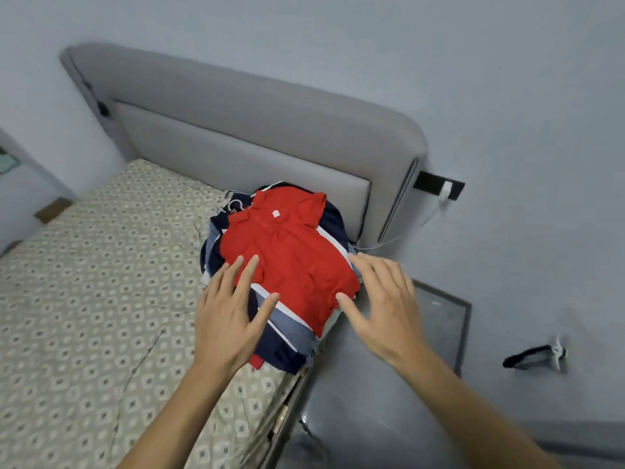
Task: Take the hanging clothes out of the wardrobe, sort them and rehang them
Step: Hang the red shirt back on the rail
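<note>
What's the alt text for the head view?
Both open hands, left hand and right hand, reach over a red shirt topping a pile of clothes on a patterned bed beside a grey headboard.

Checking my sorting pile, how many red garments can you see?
2: a red shirt atop the pile, and a red scrap at the pile's near edge. More may be hidden beneath.

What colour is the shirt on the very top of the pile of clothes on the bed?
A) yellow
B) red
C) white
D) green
B: the red collared shirt lies on top of the pile of navy, grey and white clothes on the patterned bed sheet.
</note>
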